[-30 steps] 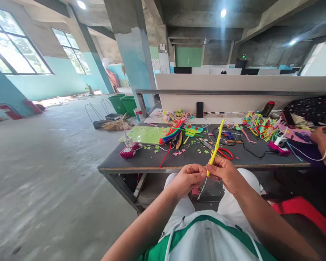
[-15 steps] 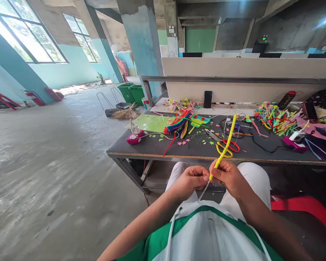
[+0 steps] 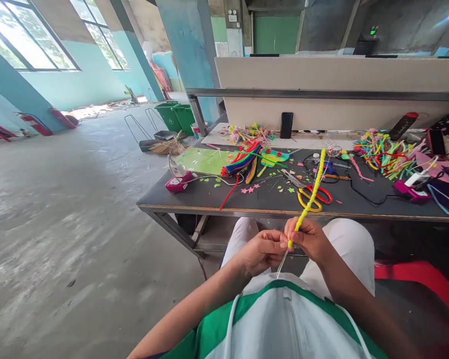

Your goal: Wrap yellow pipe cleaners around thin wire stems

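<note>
A long yellow fuzzy stem (image 3: 314, 185), wrapped like pipe cleaner, stands tilted above my lap. Thin wire ends (image 3: 282, 262) stick out of its bottom. My right hand (image 3: 310, 236) is closed around the lower part, thumb and fingers pinching it. At the stem's bottom end, my left hand (image 3: 270, 248) is also closed in a pinch, its fingertips meeting the right hand's. Behind the stem on the table lie scissors (image 3: 310, 200) with one yellow and one red handle loop.
On the dark table (image 3: 194, 195) lie a bundle of coloured pipe cleaners (image 3: 249, 160), a green sheet (image 3: 204, 163), paper scraps and a pink power socket (image 3: 178, 181). A phone (image 3: 286, 125) leans at the back. A heap of colourful stems (image 3: 387, 155) sits at right.
The camera view has tilted down slightly, so the table and background sit higher in the picture. Both hands keep hold of the yellow stem at nearly the same place.
</note>
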`<state>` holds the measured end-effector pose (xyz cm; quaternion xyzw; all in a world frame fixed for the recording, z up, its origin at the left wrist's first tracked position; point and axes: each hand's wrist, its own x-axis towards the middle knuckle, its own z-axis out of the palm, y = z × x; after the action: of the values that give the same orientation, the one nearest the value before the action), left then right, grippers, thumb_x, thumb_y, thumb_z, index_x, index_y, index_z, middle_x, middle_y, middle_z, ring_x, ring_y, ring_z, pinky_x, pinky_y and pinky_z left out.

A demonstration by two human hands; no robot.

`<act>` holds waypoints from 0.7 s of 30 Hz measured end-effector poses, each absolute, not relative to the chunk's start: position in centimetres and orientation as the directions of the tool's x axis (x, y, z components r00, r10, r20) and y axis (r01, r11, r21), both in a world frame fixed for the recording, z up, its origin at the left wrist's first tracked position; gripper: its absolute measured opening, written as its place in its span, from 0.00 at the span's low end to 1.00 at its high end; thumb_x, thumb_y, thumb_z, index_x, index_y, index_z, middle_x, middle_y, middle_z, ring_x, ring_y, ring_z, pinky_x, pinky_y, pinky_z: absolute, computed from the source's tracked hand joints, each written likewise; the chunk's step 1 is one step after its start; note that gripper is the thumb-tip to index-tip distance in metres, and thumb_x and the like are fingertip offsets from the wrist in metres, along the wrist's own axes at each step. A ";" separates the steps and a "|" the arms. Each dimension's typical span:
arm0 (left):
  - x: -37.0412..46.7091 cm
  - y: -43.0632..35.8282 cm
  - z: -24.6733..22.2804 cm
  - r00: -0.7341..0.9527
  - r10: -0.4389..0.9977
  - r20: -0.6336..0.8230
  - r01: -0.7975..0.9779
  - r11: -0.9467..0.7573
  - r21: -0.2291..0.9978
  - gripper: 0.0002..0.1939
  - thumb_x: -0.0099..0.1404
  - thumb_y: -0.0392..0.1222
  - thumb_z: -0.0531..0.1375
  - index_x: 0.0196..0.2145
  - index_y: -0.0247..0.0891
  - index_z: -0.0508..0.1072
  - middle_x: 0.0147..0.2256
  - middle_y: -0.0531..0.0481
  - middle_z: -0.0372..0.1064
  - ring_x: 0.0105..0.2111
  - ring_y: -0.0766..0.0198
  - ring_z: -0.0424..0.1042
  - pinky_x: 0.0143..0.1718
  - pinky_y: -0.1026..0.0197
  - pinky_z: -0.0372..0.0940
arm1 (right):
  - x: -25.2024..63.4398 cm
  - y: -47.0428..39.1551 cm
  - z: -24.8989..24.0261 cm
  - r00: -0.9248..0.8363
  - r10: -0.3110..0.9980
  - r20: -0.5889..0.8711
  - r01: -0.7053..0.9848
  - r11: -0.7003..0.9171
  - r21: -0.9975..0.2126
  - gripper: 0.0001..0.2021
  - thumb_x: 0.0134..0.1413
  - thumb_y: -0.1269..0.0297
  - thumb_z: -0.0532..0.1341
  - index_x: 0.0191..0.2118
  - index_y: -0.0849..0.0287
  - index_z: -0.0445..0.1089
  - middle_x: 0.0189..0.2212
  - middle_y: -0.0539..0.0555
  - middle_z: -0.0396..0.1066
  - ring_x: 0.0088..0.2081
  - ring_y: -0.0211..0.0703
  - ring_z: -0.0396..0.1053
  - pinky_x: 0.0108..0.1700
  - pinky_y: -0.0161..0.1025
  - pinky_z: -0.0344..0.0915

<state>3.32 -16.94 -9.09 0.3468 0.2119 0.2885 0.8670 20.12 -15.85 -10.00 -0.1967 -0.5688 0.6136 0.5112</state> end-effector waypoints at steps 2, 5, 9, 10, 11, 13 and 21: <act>3.4 -16.9 -9.2 0.739 0.648 -0.184 -0.332 0.588 0.738 0.13 0.51 0.42 0.68 0.27 0.30 0.72 0.17 0.59 0.49 0.16 0.78 0.42 0.18 0.68 0.34 | 20.4 -15.6 -10.3 -0.419 0.845 0.332 -0.396 0.158 -0.905 0.05 0.53 0.65 0.63 0.29 0.60 0.70 0.25 0.50 0.67 0.23 0.35 0.65 0.24 0.34 0.63; 3.5 -16.8 -9.6 0.714 0.669 -0.206 -0.303 0.561 0.771 0.14 0.51 0.44 0.68 0.28 0.30 0.72 0.17 0.59 0.50 0.16 0.78 0.43 0.19 0.68 0.35 | 20.7 -15.3 -10.7 -0.440 0.840 0.318 -0.395 0.137 -0.909 0.05 0.53 0.65 0.63 0.29 0.60 0.71 0.25 0.50 0.67 0.22 0.34 0.65 0.23 0.33 0.63; 3.9 -16.9 -10.1 0.639 0.748 -0.178 -0.295 0.452 0.842 0.15 0.50 0.46 0.68 0.26 0.30 0.72 0.16 0.58 0.52 0.16 0.77 0.46 0.19 0.66 0.38 | 21.1 -14.8 -11.4 -0.491 0.821 0.291 -0.390 0.092 -0.916 0.08 0.52 0.62 0.64 0.28 0.61 0.70 0.25 0.50 0.67 0.22 0.35 0.65 0.24 0.34 0.63; 3.9 -16.9 -10.1 0.606 0.778 -0.164 -0.285 0.404 0.869 0.15 0.50 0.47 0.67 0.26 0.31 0.72 0.17 0.57 0.54 0.16 0.76 0.47 0.19 0.66 0.39 | 21.2 -14.7 -11.5 -0.496 0.823 0.277 -0.378 0.082 -0.922 0.08 0.51 0.61 0.64 0.28 0.61 0.70 0.24 0.50 0.67 0.23 0.35 0.65 0.25 0.34 0.63; 4.0 -17.0 -10.0 0.570 0.807 -0.151 -0.264 0.354 0.897 0.15 0.50 0.47 0.67 0.26 0.31 0.72 0.18 0.56 0.56 0.17 0.76 0.48 0.20 0.66 0.40 | 21.2 -14.6 -11.7 -0.492 0.831 0.259 -0.362 0.074 -0.929 0.09 0.51 0.61 0.65 0.29 0.61 0.70 0.24 0.50 0.67 0.23 0.35 0.65 0.26 0.34 0.62; 4.1 -17.0 -9.6 0.504 0.855 -0.122 -0.194 0.250 0.949 0.15 0.51 0.47 0.66 0.26 0.32 0.71 0.19 0.56 0.58 0.18 0.75 0.50 0.21 0.66 0.41 | 21.3 -14.4 -12.0 -0.462 0.861 0.215 -0.327 0.060 -0.943 0.09 0.50 0.60 0.65 0.31 0.61 0.71 0.24 0.49 0.66 0.24 0.35 0.64 0.26 0.34 0.61; 4.2 -16.6 -9.5 0.356 0.910 0.215 0.328 -0.337 0.882 0.08 0.59 0.35 0.55 0.23 0.35 0.68 0.22 0.52 0.61 0.25 0.68 0.58 0.29 0.64 0.52 | 20.8 -14.2 -12.8 -0.342 0.931 0.125 -0.274 0.029 -0.961 0.11 0.51 0.57 0.64 0.36 0.58 0.67 0.23 0.45 0.62 0.21 0.31 0.59 0.23 0.31 0.55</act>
<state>4.20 -16.59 -9.45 0.7265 0.4260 0.3749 0.3875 20.78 -14.21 -12.84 -0.3099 -0.5303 0.6242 0.4828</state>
